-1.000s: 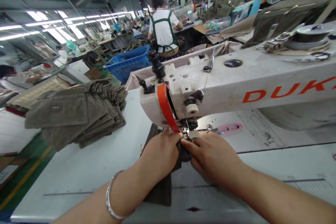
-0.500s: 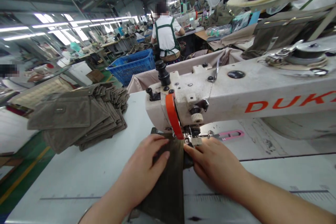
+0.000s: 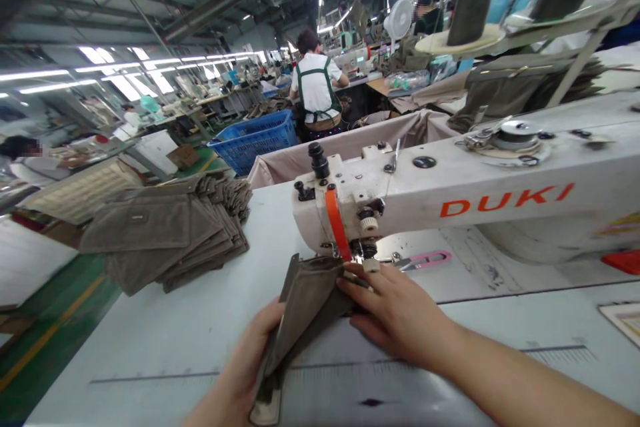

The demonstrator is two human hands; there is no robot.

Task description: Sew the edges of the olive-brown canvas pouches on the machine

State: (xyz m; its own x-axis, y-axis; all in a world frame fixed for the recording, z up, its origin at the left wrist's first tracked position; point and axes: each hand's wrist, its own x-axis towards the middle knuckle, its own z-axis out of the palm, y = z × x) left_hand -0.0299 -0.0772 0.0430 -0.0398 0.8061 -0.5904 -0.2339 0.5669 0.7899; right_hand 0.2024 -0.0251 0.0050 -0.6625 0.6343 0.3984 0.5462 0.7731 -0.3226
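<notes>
A dark olive-brown fabric piece (image 3: 313, 300) stands folded up at the head of the white sewing machine (image 3: 400, 193). My left hand (image 3: 253, 353) is closed around its left side, the fingers partly hidden behind the cloth. Close by the presser foot, my right hand (image 3: 390, 300) pinches the piece's right edge between bent fingers. The needle area is largely covered by the orange guard (image 3: 338, 223) and my fingers. Just beyond my right hand lies a pair of pink-handled thread snips (image 3: 427, 259).
A stack of similar brown fabric pieces (image 3: 170, 233) sits on the left of the white table (image 3: 165, 333). Behind the machine are a pinkish cloth-lined bin (image 3: 285, 163) and a blue crate (image 3: 255, 140). A person in a white shirt (image 3: 316, 83) works further back.
My left hand has gone from lying on the flat fabric to gripping and lifting its left side, so the cloth now folds upward. My right hand stays by the presser foot. The view has shifted slightly.
</notes>
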